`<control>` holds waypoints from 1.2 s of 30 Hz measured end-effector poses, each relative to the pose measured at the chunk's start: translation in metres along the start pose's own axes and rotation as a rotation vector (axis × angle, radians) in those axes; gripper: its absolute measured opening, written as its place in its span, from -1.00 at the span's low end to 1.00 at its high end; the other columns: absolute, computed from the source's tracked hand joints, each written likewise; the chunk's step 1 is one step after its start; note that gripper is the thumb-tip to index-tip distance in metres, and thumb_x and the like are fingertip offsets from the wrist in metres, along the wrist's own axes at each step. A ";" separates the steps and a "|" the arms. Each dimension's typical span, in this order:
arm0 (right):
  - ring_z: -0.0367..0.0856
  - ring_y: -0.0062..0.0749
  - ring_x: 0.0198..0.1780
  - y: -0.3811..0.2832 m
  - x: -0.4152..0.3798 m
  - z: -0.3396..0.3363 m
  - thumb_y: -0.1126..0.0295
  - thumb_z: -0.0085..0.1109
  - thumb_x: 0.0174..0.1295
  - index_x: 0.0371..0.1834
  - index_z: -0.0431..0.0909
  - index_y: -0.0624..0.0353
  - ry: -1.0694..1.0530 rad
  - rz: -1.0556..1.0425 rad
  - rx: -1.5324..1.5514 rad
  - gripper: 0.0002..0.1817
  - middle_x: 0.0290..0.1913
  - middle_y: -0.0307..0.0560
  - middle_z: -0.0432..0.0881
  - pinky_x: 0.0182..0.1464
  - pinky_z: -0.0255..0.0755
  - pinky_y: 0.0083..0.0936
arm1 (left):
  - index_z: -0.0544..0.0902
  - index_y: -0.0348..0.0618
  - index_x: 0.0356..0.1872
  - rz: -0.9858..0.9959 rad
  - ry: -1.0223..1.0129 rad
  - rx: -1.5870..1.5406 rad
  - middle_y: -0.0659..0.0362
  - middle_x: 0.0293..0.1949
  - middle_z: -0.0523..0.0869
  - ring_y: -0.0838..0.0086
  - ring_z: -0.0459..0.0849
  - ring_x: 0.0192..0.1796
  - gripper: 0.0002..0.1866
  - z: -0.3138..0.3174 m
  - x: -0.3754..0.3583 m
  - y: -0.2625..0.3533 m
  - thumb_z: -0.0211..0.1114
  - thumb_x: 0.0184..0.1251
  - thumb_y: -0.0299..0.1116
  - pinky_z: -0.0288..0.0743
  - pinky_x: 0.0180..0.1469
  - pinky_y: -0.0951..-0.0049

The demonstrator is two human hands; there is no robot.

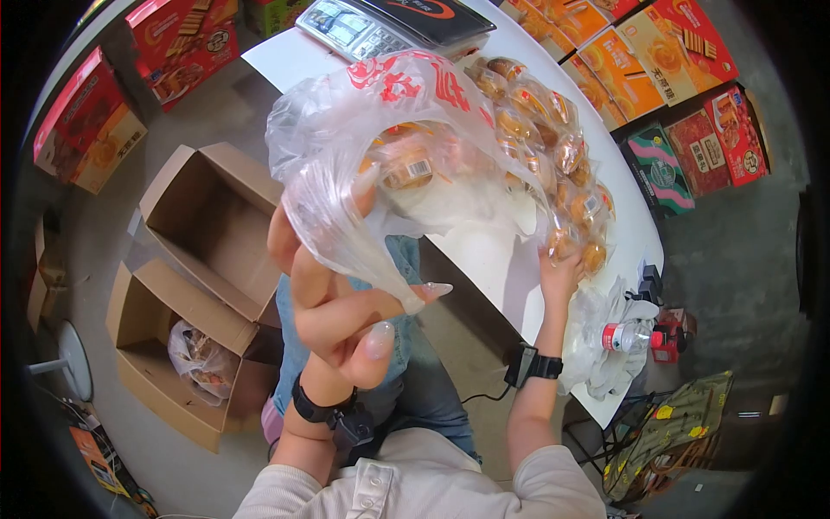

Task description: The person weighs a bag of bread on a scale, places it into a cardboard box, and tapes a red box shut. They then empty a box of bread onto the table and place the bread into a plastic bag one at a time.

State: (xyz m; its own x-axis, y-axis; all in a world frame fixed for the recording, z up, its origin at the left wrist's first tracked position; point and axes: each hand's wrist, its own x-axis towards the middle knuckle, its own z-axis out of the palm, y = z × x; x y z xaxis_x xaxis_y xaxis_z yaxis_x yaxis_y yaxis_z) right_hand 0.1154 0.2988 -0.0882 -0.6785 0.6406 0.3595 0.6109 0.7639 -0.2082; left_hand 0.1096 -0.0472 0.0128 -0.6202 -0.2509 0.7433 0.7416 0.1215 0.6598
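My left hand (333,303) is raised near the camera, its fingers closed on the gathered edge of a clear plastic bag (298,130) with red printing. The bag's mouth hangs open towards me, and a wrapped bun (408,169) with a barcode label shows through the opening. At the right side of the white table (484,259), my right hand (560,272) has its fingers around a small wrapped bun (564,240) at the near end of a pile. The pile of individually wrapped buns (566,156) runs along the table's right side. The right fingertips are partly hidden by the wrappers.
A digital scale (372,35) stands at the table's far end. Open cardboard boxes (216,221) sit on the floor at left, one holding a filled plastic bag (203,359). A bottle (627,337) lies on crumpled plastic bags (596,363) at right. Printed cartons (644,60) line the back.
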 end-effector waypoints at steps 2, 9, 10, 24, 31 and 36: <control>0.17 0.18 0.18 0.004 0.005 0.011 0.05 0.28 -0.06 0.24 0.07 0.26 -0.045 0.051 -0.061 -0.13 0.16 0.27 0.20 0.14 0.14 -0.03 | 0.65 -0.06 -0.69 -0.011 0.010 -0.007 -0.12 0.07 0.48 -0.02 0.21 0.20 -0.67 -0.001 0.001 0.001 0.01 -0.04 -0.12 -0.04 0.24 0.07; 0.25 0.06 0.17 0.023 -0.003 0.012 0.11 0.20 0.01 0.23 0.13 0.23 0.033 -0.009 0.027 -0.24 0.15 0.22 0.27 0.14 0.17 -0.06 | 0.64 -0.06 -0.75 0.007 0.018 0.008 -0.12 0.06 0.49 0.00 0.20 0.20 -0.64 0.001 0.004 0.001 -0.02 -0.05 -0.10 -0.06 0.26 0.12; 0.30 0.01 0.16 0.025 -0.007 0.007 0.12 0.18 0.04 0.20 0.17 0.25 0.033 -0.030 0.062 -0.29 0.13 0.20 0.31 0.12 0.19 -0.09 | 0.64 -0.07 -0.75 -0.009 0.000 0.005 -0.12 0.06 0.50 0.01 0.20 0.20 -0.64 0.001 0.004 0.001 -0.02 -0.06 -0.10 -0.07 0.26 0.13; 0.17 0.34 0.21 -0.036 -0.066 -0.121 -0.11 -0.29 0.19 0.34 -0.02 0.16 -0.921 0.465 2.053 -0.25 0.29 0.24 0.11 0.14 0.19 0.10 | 0.58 -0.29 -0.73 -0.074 -0.114 0.022 -0.09 0.31 0.13 0.09 -0.04 0.39 -0.46 -0.004 -0.002 0.003 -0.12 0.17 -0.05 0.04 0.30 0.04; 0.17 0.46 0.18 -0.059 -0.075 -0.123 -0.10 -0.27 0.18 0.34 -0.05 0.19 -1.063 0.439 2.090 -0.23 0.29 0.24 0.12 0.04 0.30 0.11 | 0.62 -0.26 -0.70 -0.031 -0.114 0.009 -0.08 0.31 0.14 0.11 -0.02 0.39 -0.50 -0.005 -0.002 0.002 -0.10 0.13 -0.08 -0.04 0.31 0.01; 0.17 0.38 0.21 -0.067 -0.076 -0.117 -0.11 -0.31 0.20 0.34 -0.03 0.16 -1.216 0.321 2.056 -0.25 0.30 0.19 0.13 0.04 0.29 0.18 | 0.64 -0.14 -0.71 -0.019 -0.051 0.032 -0.11 0.16 0.35 0.04 0.12 0.28 -0.59 0.003 0.001 0.003 -0.04 0.04 -0.10 -0.04 0.27 0.03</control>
State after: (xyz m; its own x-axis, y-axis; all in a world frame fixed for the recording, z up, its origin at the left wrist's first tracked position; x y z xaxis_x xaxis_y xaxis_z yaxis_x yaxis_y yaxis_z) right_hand 0.1737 0.1901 0.0053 -0.9789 -0.1268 -0.1600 0.2013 -0.7317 -0.6512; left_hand 0.1108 -0.0445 0.0159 -0.6471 -0.2042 0.7345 0.7212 0.1483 0.6766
